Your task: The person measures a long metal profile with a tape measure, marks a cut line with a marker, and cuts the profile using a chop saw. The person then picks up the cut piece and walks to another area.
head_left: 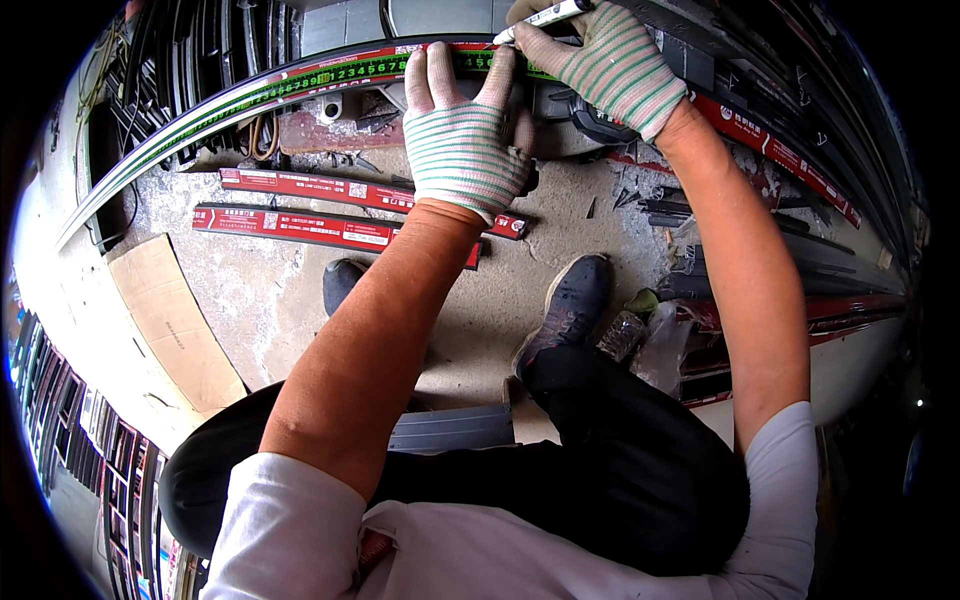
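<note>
A long metal profile with red film (745, 122) runs across the top of the view, bowed by the lens. Along it lies the green blade of a tape measure (365, 69), reaching far to the left. My left hand (465, 150), in a white glove with green stripes, presses the blade and profile with spread fingertips. Its thumb is partly hidden. My right hand (620, 70), gloved alike, pinches a white marker pen (545, 18). The pen slants, its tip at the profile's edge just right of my left fingers. A dark rounded object (598, 125) sits under my right hand.
Two short red-filmed strips (300, 185) lie on the concrete floor before my shoes (568, 300). Dark profiles are stacked at the upper left and right (800, 270). A flat cardboard piece (170, 320) lies at left, a clear plastic bag (662, 350) beside my right leg.
</note>
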Available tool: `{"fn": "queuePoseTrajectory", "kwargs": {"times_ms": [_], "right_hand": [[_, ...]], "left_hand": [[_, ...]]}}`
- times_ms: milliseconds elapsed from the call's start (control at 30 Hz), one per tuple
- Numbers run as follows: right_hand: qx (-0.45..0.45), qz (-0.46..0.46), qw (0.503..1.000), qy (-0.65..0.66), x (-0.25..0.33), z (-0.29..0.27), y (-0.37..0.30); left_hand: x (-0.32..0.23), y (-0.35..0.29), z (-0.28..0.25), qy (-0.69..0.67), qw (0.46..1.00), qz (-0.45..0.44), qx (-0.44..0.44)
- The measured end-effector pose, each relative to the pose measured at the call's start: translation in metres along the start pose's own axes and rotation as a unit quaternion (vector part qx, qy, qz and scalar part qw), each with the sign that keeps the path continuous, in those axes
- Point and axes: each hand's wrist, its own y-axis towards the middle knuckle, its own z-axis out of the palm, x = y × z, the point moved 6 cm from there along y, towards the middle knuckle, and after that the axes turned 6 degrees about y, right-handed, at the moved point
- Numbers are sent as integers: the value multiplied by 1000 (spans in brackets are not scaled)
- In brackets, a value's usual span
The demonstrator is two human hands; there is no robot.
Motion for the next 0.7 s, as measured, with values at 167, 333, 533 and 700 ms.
{"fn": "queuePoseTrajectory", "kwargs": {"times_ms": [167,333,533,700], "right_hand": [[0,-1,1000,-4,2,0,-1],[-1,3,1000,1,1,0,-1],[4,2,1000,-5,2,0,-1],[3,0,1000,4,2,-1,-1]], "left_hand": [[0,0,0,0,1000,2,-1],[0,1,-1,-1,1000,4,-9],[1,1,-2,-3,1000,2,-11],[1,0,0,0,1000,5,-14]]}}
